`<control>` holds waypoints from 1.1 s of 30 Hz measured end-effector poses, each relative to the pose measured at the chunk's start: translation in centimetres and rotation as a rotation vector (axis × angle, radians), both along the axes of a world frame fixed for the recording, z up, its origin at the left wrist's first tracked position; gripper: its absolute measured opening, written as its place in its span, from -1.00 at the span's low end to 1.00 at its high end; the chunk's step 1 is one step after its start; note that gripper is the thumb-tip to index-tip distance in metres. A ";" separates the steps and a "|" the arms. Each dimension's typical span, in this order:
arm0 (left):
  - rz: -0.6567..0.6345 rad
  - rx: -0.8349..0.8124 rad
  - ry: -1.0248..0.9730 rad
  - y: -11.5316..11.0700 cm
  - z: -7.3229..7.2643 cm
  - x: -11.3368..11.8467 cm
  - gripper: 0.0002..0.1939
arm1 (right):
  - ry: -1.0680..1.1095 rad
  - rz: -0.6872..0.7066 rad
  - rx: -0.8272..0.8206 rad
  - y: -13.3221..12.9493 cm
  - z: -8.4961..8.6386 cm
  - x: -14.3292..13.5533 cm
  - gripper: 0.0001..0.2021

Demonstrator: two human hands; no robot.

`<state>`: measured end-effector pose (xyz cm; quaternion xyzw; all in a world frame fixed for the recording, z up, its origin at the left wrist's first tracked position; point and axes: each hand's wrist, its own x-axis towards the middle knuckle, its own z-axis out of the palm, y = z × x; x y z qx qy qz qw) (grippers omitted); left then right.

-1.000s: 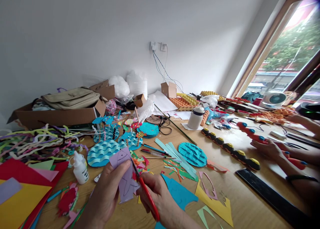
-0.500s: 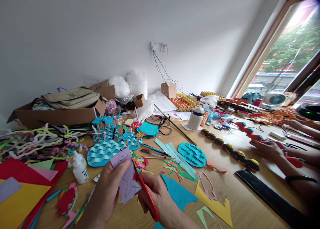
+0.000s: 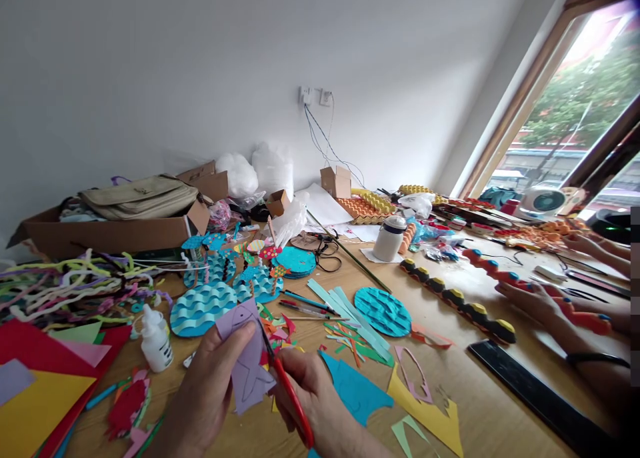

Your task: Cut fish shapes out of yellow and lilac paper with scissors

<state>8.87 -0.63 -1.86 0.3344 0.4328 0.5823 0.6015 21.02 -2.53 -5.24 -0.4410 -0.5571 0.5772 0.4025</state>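
Observation:
My left hand (image 3: 213, 378) pinches a purple piece of paper (image 3: 253, 371) between thumb and fingers. A fish outline is drawn on it in dark line. In my right hand (image 3: 313, 385) is a pair of scissors with red handles (image 3: 295, 405), its blades at the paper's right edge. The fingers inside the handle loops are partly hidden. Around my hands lie small coloured paper scraps (image 3: 275, 328), a blue paper offcut (image 3: 353, 385) and a yellow offcut (image 3: 423, 405).
A white glue bottle (image 3: 157, 339) stands left of my hands, by red and yellow paper sheets (image 3: 47, 405). Blue wavy paper discs (image 3: 203, 309) lie beyond. At right, another person's hands (image 3: 537, 305) hold an orange egg-carton strip (image 3: 493, 269) near a black bar (image 3: 535, 391).
The view has shifted slightly, so most things sit a little further left. The scissors and purple paper stay in my hands, the blades still at the paper's right edge.

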 end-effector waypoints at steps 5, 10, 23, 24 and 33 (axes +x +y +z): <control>0.035 -0.032 0.000 0.1 0.0 -0.1 -0.80 | -0.010 0.012 0.014 0.0 -0.6 0.2 -0.68; 0.003 -0.024 0.013 0.1 -0.1 -0.2 -0.78 | 0.013 0.040 -0.005 -0.1 -0.6 0.3 -0.72; -0.009 -0.133 -0.075 -0.4 0.5 -0.1 -0.74 | 0.064 0.038 -0.023 -0.1 -0.6 0.4 -0.73; -0.005 -0.137 -0.072 -0.4 0.5 -0.1 -0.74 | 0.065 0.039 -0.019 -0.1 -0.6 0.4 -0.73; -0.009 -0.122 -0.076 -0.1 0.7 -0.1 -0.77 | -0.029 0.044 0.027 -0.2 0.3 0.6 -0.77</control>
